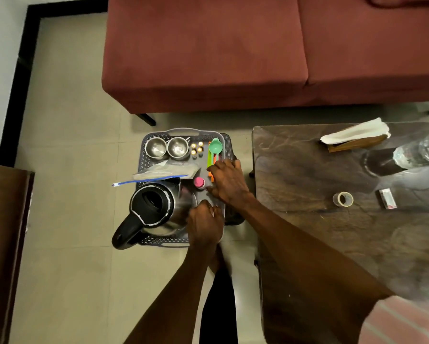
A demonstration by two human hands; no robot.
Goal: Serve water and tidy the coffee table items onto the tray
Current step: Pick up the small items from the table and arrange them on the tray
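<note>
1. Tray (181, 132), grey with perforated walls, sits on a dark stool on the tiled floor (67, 145), between our legs and the red sofa (208, 58), just left of the dark wooden counter (295, 170).
2. We can read no label or writing on anything we see.
3. Our left hand (204, 225) reaches over the tray's near end, fingers curled beside the steel kettle (156, 207); we cannot tell whether it holds anything.
4. Our right hand (229, 181) lies palm down over the tray's right side, fingers spread and relaxed, touching the orange and green spoon handles (214, 148) beside a pink-capped bottle (199, 182).
5. Farther in the tray we see a zip bag (163, 171), four small batteries (196, 148) and two steel bowls (167, 148).
6. On the counter we see a tape roll (343, 199), a small box (387, 198), a clear glass (419, 152) and a napkin holder (355, 136).
</note>
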